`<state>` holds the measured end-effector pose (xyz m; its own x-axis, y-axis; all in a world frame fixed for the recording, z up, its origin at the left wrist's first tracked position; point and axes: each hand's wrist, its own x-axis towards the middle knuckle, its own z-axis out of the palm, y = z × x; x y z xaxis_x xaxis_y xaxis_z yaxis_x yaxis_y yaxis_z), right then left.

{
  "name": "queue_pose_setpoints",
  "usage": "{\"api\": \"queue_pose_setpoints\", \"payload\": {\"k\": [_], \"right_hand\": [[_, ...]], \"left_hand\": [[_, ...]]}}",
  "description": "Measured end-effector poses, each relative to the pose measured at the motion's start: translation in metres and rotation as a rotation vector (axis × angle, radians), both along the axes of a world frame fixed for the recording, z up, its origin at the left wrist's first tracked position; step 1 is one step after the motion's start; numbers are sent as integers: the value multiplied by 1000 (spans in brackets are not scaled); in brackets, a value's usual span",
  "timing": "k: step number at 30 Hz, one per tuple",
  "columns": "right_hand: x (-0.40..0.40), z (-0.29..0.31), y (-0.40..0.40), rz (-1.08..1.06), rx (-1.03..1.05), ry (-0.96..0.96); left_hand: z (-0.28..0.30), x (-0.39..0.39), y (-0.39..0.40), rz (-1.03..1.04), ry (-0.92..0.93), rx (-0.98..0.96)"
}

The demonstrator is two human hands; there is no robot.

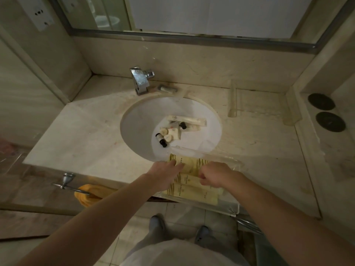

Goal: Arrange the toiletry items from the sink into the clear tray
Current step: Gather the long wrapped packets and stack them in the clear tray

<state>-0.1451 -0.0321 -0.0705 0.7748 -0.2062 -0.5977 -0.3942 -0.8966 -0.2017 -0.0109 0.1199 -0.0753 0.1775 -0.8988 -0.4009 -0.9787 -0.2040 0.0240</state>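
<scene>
Yellow packets (194, 184) in tray (233, 209): my left hand (165, 174) flat on top one, right hand (213, 174) pinching its edge. Square rows, leave room for bottles (161, 140).

hidden: your left hand (166, 173) and right hand (214, 174) cover parts of the yellow packets (192, 186) in the clear tray (233, 207) | fingertips: you can't tell whether either grips a packet | too small: labels on the sink (138, 129) pile unreadable | cut off: orange towel (90, 191) behind your left arm | blurred: mirror (211, 14) reflection
</scene>
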Motion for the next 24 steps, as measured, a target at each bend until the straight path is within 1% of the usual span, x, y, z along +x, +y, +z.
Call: {"api": "queue_pose_setpoints", "payload": {"k": [6,10,13,17,24], "right_hand": [[0,-7,2,-21,79,-78],[-3,-11,-2,-39,73,-198],[-3,-14,-3,-37,56,-225],[-5,-17,0,-41,26,-278],[-11,-30,2,-23,12,-352]], "left_hand": [[-2,7,2,7,34,-16],[-6,10,-1,31,14,-101],[-7,10,-1,22,5,-109],[-9,8,1,-22,-26,-96],[-18,10,0,-46,-19,-40]]}}
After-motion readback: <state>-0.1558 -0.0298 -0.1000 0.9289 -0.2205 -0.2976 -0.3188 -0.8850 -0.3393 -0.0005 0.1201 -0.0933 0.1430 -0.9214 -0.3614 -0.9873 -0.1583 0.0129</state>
